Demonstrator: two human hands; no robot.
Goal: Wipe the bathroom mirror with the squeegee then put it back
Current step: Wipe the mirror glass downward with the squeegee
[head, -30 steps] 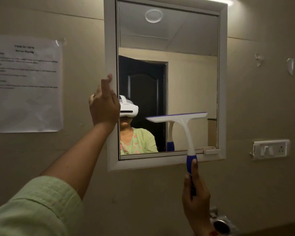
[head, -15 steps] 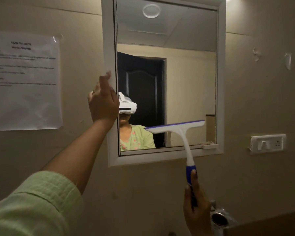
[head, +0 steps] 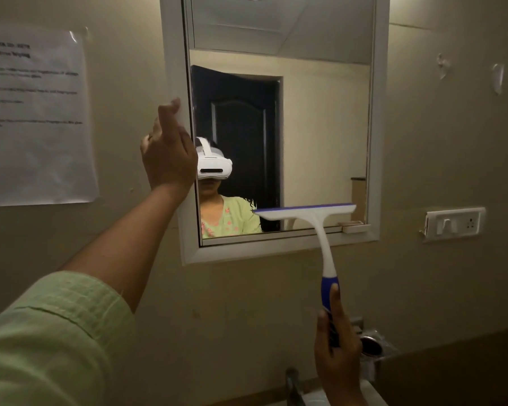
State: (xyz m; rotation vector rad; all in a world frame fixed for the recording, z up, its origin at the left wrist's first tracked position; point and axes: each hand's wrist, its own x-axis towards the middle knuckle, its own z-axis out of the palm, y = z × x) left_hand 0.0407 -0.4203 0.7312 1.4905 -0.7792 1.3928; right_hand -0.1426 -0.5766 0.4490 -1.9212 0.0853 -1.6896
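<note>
The white-framed mirror (head: 377, 118) hangs on a beige wall. A white squeegee (head: 314, 218) with a blue handle has its blade near the glass's lower right, just above the bottom frame. My right hand (head: 339, 351) grips the blue handle from below, thumb up along it. My left hand (head: 167, 153) holds the mirror's left frame edge, fingers curled round it, arm raised in a green sleeve.
A printed paper sheet (head: 34, 115) is taped to the wall on the left. A switch and socket plate (head: 455, 224) sits right of the mirror. A metal fitting (head: 371, 345) and a tap (head: 294, 385) lie below, near my right hand.
The squeegee blade has slid down the glass from mid-height to just above the bottom frame, my right hand lowering with it. My left hand stays on the frame.
</note>
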